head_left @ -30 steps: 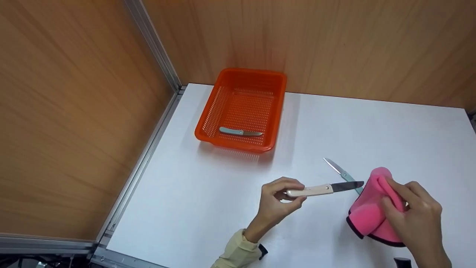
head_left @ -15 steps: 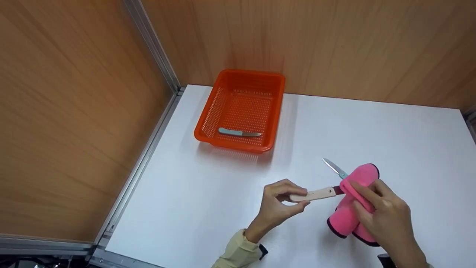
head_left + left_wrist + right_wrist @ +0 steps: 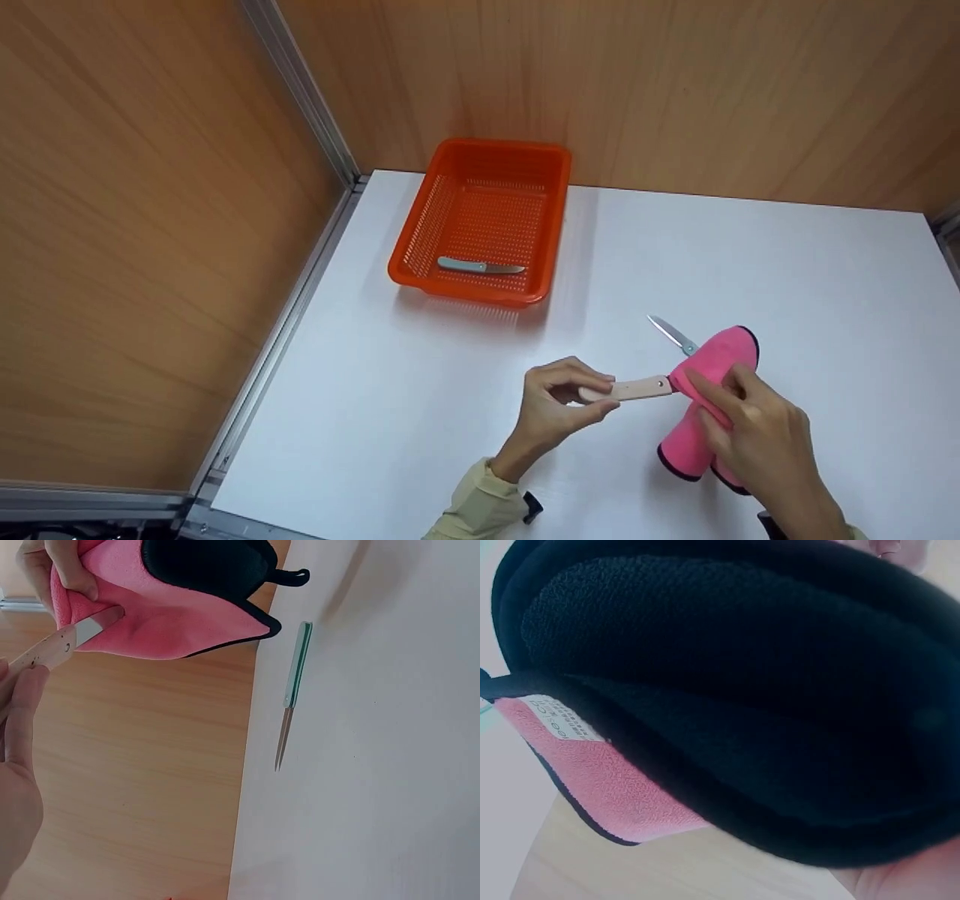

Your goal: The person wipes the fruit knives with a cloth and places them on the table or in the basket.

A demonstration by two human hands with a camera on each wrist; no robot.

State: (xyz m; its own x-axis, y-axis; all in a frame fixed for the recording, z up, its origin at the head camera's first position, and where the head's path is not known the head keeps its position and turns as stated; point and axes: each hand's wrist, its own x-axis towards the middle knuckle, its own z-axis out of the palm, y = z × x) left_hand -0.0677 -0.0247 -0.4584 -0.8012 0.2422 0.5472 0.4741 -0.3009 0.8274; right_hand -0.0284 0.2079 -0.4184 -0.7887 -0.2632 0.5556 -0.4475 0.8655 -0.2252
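My left hand pinches the cream handle of a small knife between thumb and fingers, its blade pointing right. In my right hand is a folded pink cloth with black edging, pinched around the blade. The head view has nearly the whole blade hidden by the cloth; in the left wrist view, part of the blade shows against the pink side. A dark lining fills much of the right wrist view. Partly behind the cloth, a teal-handled knife lies on the table.
An orange perforated basket stands at the back left of the white table, with another pale-blue-handled knife inside. Wooden panels rise behind and at the left, with a metal frame along the left edge.
My right hand has moved left with the pink cloth, which has come over the blade that was bare a second ago. The left hand has held the knife nearly still.
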